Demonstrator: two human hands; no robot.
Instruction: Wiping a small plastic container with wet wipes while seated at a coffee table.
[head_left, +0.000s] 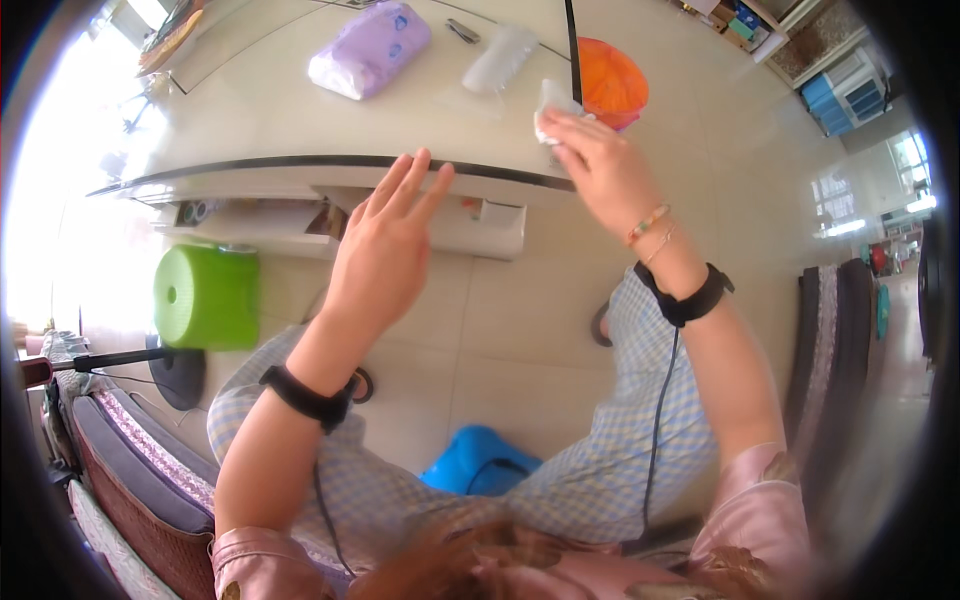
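My right hand (600, 161) holds a crumpled white tissue (549, 120) at the right edge of the table, by the front corner. Fingers spread, my left hand (390, 247) is at the table's dark front rim (337, 160) with nothing in it. Farther back on the pale tabletop (262, 112) lies a purple plastic pack (375, 49). Right of that pack are a metal nail clipper (463, 31) and a clear plastic packet (501, 58), whose contents I cannot tell.
An orange bin (613, 82) with a liner stands beside the table's right edge. Below left is a green plastic stool (206, 296); a blue plastic stool (480, 461) shows between my legs. Cords hang from both black wrist bands (682, 296). A drawer (480, 229) juts out under the tabletop.
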